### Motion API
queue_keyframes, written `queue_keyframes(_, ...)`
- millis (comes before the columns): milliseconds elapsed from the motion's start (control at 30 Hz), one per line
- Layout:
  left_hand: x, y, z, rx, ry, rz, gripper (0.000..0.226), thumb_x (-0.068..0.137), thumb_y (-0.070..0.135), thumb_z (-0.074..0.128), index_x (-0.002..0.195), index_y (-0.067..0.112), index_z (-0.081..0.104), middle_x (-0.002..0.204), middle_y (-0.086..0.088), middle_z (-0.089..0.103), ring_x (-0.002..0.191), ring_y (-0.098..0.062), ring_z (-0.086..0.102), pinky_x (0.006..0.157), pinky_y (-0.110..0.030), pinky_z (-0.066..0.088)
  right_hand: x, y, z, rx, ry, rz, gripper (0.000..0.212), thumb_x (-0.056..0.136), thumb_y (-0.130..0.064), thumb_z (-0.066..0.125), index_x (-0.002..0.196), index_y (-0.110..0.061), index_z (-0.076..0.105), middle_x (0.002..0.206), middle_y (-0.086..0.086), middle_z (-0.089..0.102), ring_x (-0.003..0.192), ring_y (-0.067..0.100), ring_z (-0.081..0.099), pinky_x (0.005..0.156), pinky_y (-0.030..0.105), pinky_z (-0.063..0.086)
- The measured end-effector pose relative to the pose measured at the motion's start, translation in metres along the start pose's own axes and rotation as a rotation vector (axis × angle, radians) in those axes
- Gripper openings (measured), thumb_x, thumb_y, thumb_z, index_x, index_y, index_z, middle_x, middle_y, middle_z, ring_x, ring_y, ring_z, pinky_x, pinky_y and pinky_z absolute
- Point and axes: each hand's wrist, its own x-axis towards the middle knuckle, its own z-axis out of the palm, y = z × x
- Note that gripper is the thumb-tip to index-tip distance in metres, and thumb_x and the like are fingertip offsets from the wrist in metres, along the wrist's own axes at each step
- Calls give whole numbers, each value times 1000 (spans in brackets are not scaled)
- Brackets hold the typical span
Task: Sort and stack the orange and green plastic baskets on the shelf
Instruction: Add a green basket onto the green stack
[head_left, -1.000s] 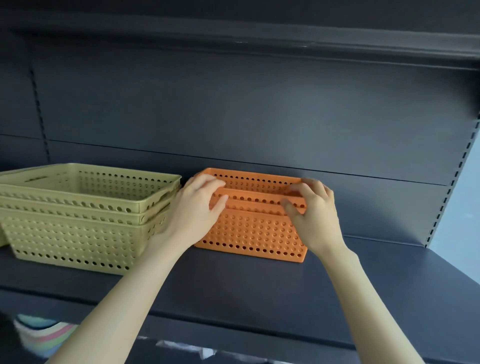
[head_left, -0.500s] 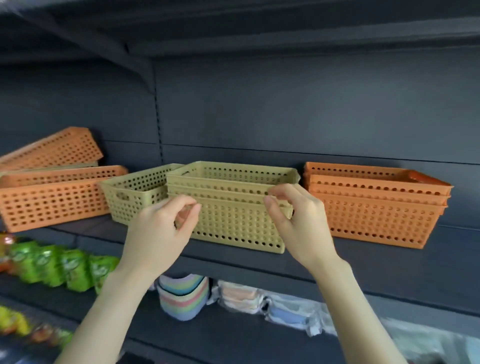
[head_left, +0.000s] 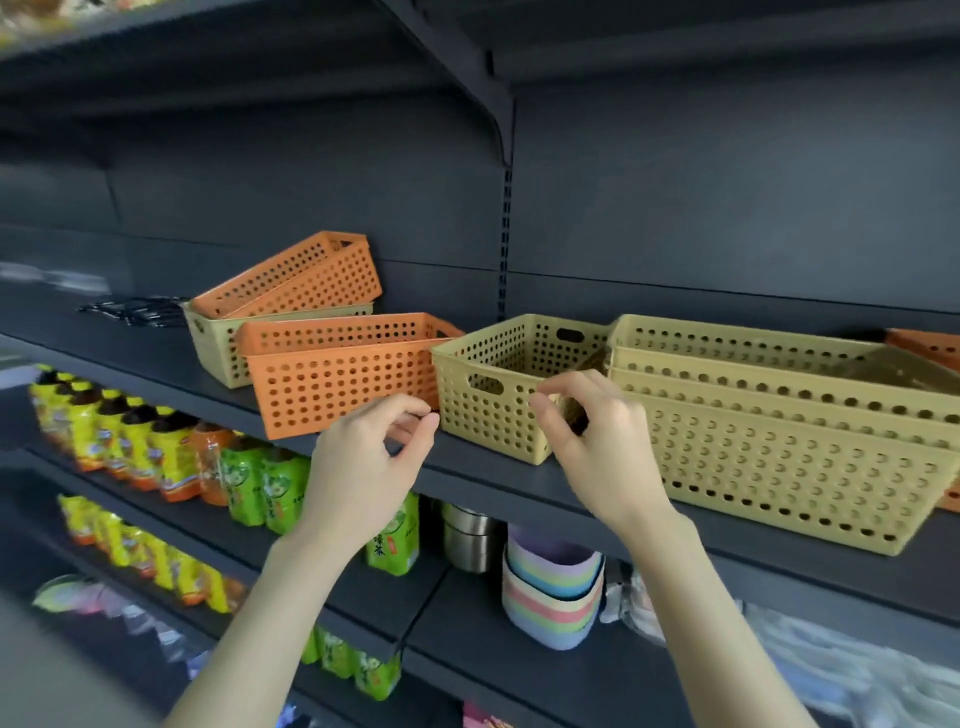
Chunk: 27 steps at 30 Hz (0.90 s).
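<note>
A single green basket (head_left: 498, 395) stands on the dark shelf (head_left: 467, 475), short end toward me. My left hand (head_left: 363, 467) hovers at its left front corner and my right hand (head_left: 597, 447) at its right front side; both have fingers apart and hold nothing. To the right sits a stack of green baskets (head_left: 789, 441). To the left stands an orange basket (head_left: 337, 374). Behind it a tilted orange basket (head_left: 306, 280) rests in another green basket (head_left: 218, 348). An orange stack's edge (head_left: 930, 348) shows at far right.
Dark clips or hangers (head_left: 135, 312) lie on the shelf at far left. Below, drink bottles (head_left: 171, 447), metal tins (head_left: 472, 535) and stacked pastel bowls (head_left: 550, 592) fill the lower shelves. A shelf bracket (head_left: 483, 78) hangs overhead.
My hands let go of the orange stack at the right and travelled left past the green stack. They now hover at the single green basket, and the view has swung left.
</note>
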Motion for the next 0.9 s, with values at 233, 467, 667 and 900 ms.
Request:
queue_keyframes(233,45,-68,42,-261,-48,-199,19,87,25,63,102,14,68,94,10,66,87,7,58,71,-1,40,44,19,64,-115,35,32,21,91,-26,58,105,-12,66,102,2,67,102,23,55,85,31,43)
queue_keyframes(467,82,-101,87,-491,-231,-380,40,92,38,53,127,17,50,115,8,55,91,13,48,70,4,35,68,31,98,-369,90,59,26,89,-35,57,97,-14,69,89,2,73,86,26,63,91,41,39)
queue_keyframes(667,105,-102,102,-776,-386,-442,34,96,43,42,127,31,45,111,22,49,103,8,48,79,-2,33,70,32,115,-513,163,104,36,83,-50,55,83,-18,72,73,-4,72,72,21,60,82,30,25)
queue_keyframes(900,111,-113,104,-993,-563,-529,17,94,47,46,109,47,52,100,32,50,99,7,50,105,-38,39,62,19,134,-545,275,284,43,77,-60,55,84,-19,68,79,-9,65,98,22,47,98,39,19)
